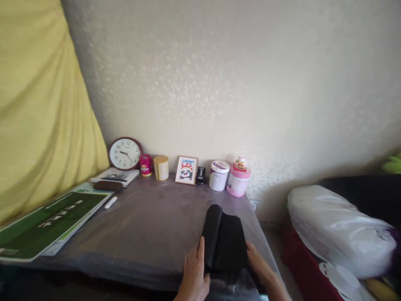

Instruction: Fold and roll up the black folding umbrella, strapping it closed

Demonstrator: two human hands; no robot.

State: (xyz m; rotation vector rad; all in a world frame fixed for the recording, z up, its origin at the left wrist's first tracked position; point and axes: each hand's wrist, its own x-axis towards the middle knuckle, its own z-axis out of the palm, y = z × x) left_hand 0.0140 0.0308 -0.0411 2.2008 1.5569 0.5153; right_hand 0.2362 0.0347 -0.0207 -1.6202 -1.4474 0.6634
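Observation:
Near the front right of the table, a black folded item [230, 242] is between my two hands; it has a thick rounded left side and a flat right flap, and its exact kind cannot be told. My left hand [194, 271] grips its lower left edge, the thumb near the bottom and the fingers along the side. On the opposite edge, my right hand [259, 264] holds the flap, with most of its fingers hidden behind or under it.
A grey covered table [140, 234] carries a clock [125, 153], a picture frame [186, 170], a stapler-like black item [201, 175], a white tub [219, 175] and a pink-lidded jar [237, 184]. Green boards [50, 221] lie left. A white plastic bag [338, 230] sits right.

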